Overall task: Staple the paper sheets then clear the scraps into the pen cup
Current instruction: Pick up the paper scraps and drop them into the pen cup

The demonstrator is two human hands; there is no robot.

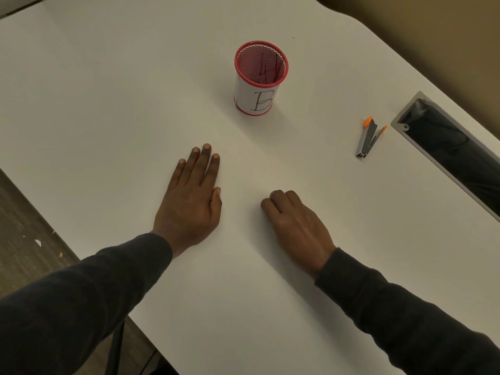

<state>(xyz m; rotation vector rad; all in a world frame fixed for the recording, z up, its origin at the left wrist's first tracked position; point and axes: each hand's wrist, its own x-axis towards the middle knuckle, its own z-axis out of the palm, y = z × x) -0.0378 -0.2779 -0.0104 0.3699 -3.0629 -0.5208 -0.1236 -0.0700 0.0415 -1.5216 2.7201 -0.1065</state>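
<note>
Desk [108,104] is matte white, smooth, with a curved edge at upper right of the frame. Pen cup [260,77] sits upper centre: red wire mesh cylinder, red rim, white paper band around the lower wall with a hand-drawn "B". I see something dark inside it, can't tell what.

Stapler [369,138] lies on its side at centre right: slim grey metal body, orange tips, its two arms splayed in a narrow V. Just right of it, a long rectangular grey-framed slot [449,150] in the desk with dark material inside.

Left hand [190,197], lower centre: flat, palm down on the desk, fingers straight and close together, grip fully open, holding nothing. Right hand [296,226], beside it but apart: knuckles up, fingers curled under into a loose fist resting on the desk. Can't tell if anything is inside that grip. Both sleeves dark, soft knit.

Desk between hands and cup is clear to my eye, white on white though. Brown floor [24,226] at lower left with a few small pale scraps [38,242] on it.
</note>
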